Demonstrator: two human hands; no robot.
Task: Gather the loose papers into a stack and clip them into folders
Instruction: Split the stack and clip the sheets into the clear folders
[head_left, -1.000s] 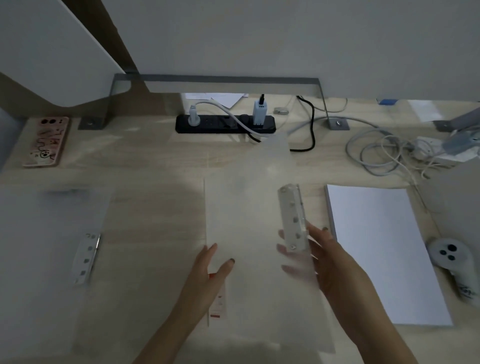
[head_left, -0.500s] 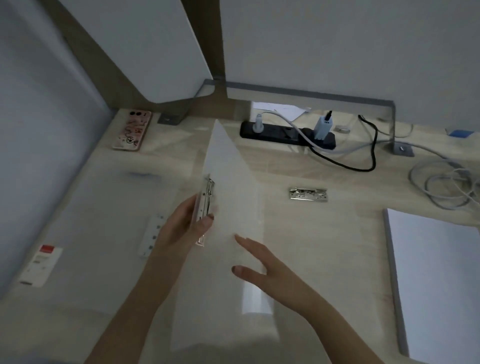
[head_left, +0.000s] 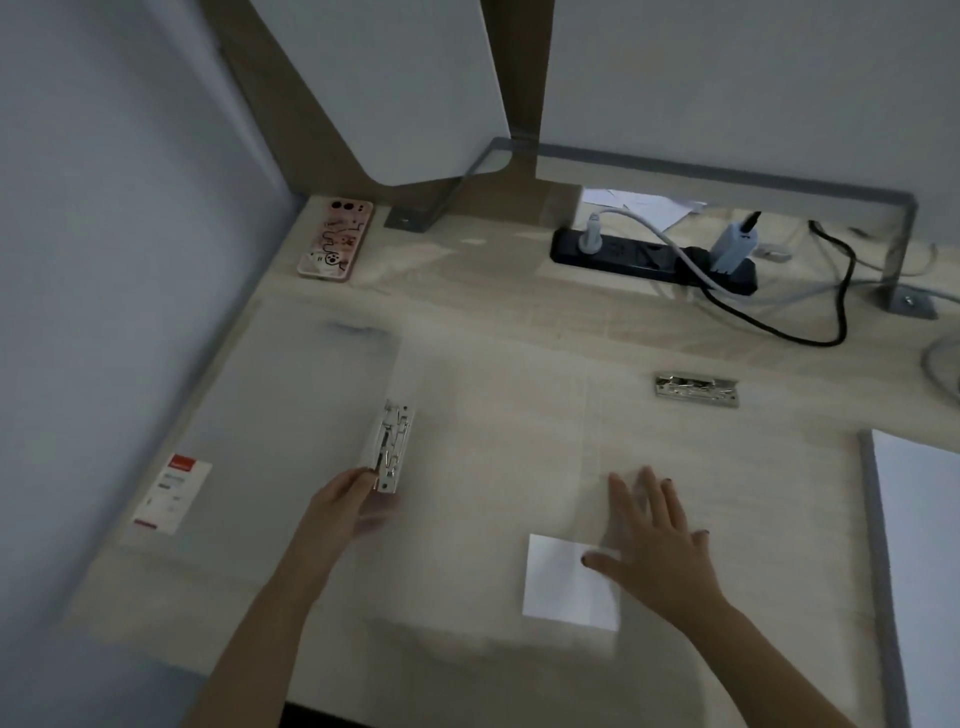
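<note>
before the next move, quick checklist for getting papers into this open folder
1. Translucent folder opened flat on the desk: ok.
2. Left hand at the folder's spine clip: ok, fingers touch its near end.
3. Spine clip open: cannot tell, too blurred.
4. Right hand free for papers: not ok, pressed flat on the cover.
5. Paper stack within reach: ok, at the right edge, untouched.
6. Second clip clear of the hands: ok.
</note>
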